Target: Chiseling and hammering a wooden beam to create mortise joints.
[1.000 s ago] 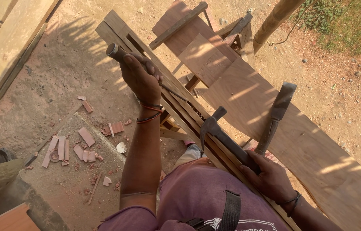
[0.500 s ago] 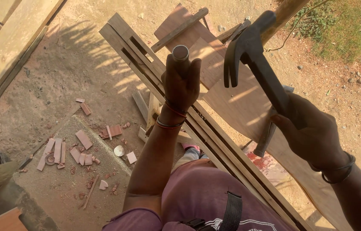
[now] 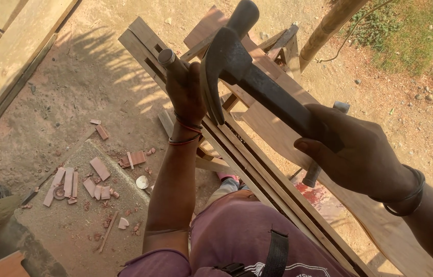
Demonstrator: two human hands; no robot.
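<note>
Dark steel and a black handle fill the middle of the view: a claw hammer [image 3: 257,77] is raised above the work, its handle gripped tight in the right hand [image 3: 360,154]. The left hand [image 3: 188,92] is wrapped around a chisel [image 3: 168,57], probably wooden-handled, though only its round butt shows above the fist. The chisel stands on a long slotted wooden frame [image 3: 257,164] that runs diagonally across a workbench [image 3: 380,225]. A second tool handle [image 3: 319,164] lies on the bench, partly behind the right hand. A wooden post [image 3: 329,25] rises beyond the bench's far end. Left of the frame the dirt ground [image 3: 83,87] lies open, with wood offcuts [image 3: 93,179] scattered on a concrete slab [image 3: 73,225]. A heavy plank [image 3: 6,66] borders the far left.
</note>
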